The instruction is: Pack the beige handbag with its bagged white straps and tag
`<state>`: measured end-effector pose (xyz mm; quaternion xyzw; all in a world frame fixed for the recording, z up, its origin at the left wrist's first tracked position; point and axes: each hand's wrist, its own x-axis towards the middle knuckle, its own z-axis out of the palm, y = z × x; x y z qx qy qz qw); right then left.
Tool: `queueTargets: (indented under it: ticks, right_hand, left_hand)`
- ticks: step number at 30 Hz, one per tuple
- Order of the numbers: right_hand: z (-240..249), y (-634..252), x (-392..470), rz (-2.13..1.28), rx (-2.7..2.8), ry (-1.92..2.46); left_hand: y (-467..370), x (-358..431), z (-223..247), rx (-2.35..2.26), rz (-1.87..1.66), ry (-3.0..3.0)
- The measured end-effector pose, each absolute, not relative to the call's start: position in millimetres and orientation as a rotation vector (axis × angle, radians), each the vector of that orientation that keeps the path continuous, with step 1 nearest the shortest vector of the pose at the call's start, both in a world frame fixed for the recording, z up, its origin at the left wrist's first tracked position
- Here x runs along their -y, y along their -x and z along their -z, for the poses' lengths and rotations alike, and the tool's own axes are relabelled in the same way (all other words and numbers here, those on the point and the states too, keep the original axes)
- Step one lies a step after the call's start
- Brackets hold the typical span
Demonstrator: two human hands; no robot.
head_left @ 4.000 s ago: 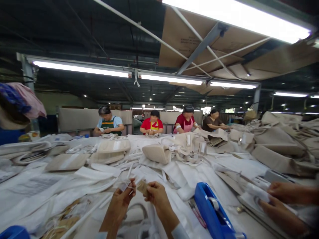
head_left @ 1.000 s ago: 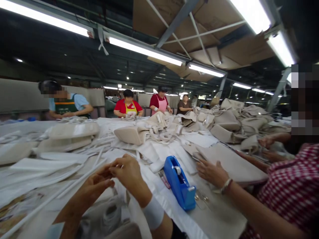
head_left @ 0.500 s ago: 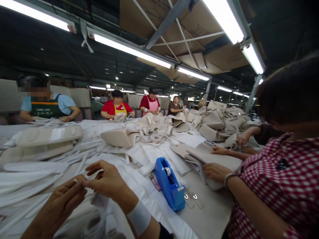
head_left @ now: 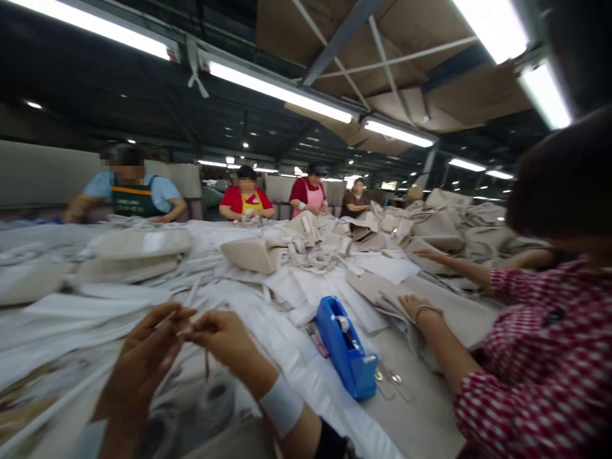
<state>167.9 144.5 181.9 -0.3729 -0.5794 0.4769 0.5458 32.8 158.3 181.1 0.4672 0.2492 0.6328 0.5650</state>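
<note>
My left hand (head_left: 143, 357) is raised at the lower left, its fingers pinched together on something too small to make out. My right hand (head_left: 224, 341) meets it from the right, thumb and fingertips pressed together at the same spot. A white band (head_left: 282, 405) wraps my right wrist. Below both hands lie beige material and a roll (head_left: 217, 398), blurred. White sheets (head_left: 287, 344) spread beside and beyond them. To the right stands a blue tape dispenser (head_left: 345, 350) with pink-handled snips (head_left: 317, 341) at its left side.
A person in a checked shirt (head_left: 540, 338) stands close at the right, hands on beige panels (head_left: 463, 312). Metal pieces (head_left: 394, 379) lie by the dispenser. Beige bag parts (head_left: 253, 254) are heaped across the table. Several people work at the far side.
The view has swung left, so things sit further right. My hands have drawn closer together, and my right fingers have closed. The nearby person's hands have moved apart over the panels.
</note>
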Motion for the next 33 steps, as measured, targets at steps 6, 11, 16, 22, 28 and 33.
queueTargets:
  ticks: [6,11,16,22,28,33]
  right_hand:
    - [-197,-190,-126,-1.505,1.239,0.626]
    - [-191,-194,-126,-1.671,1.14,0.628]
    - [-182,-196,-136,-1.702,0.988,0.691]
    - [-173,-204,-146,-1.663,0.981,0.783]
    - [-165,-203,-147,-1.595,1.161,0.949]
    - [-168,-195,-144,-1.507,1.258,0.973]
  left_hand:
    - [-35,-150,-189,-0.244,-1.45,-1.021]
    - [-34,-153,-184,-0.149,-1.455,-0.978]
    - [-35,-157,-181,-0.305,-1.484,-0.958]
    - [-38,-164,-173,-0.576,-1.53,-1.024]
    - [-40,-163,-171,-0.799,-1.696,-1.079]
    - [-39,-164,-171,-0.954,-1.738,-1.22]
